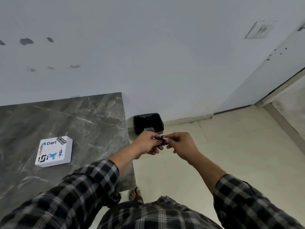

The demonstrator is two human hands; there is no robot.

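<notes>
Pale tiled floor (231, 146), black waste bin (148, 123) against the wall beside the grey counter (82, 123). Seemingly mid-tear on a small dark wrapper (162, 139), binning not yet done. Pinching it from either end with left hand (146, 142) and right hand (180, 143), fingertips curled tight, in mid-air just before the bin.

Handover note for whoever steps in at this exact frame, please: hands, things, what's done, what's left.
Left hand: pinches one end of the small dark item.
Right hand: pinches the other end.
The item is held in the air over the floor, in front of the black bin by the wall. It is too small to identify.
White stickered box lies untouched on the marble table.
Done: item is in both hands.
Left: probably pull it open or apart. Scraps likely go in the bin.
</notes>
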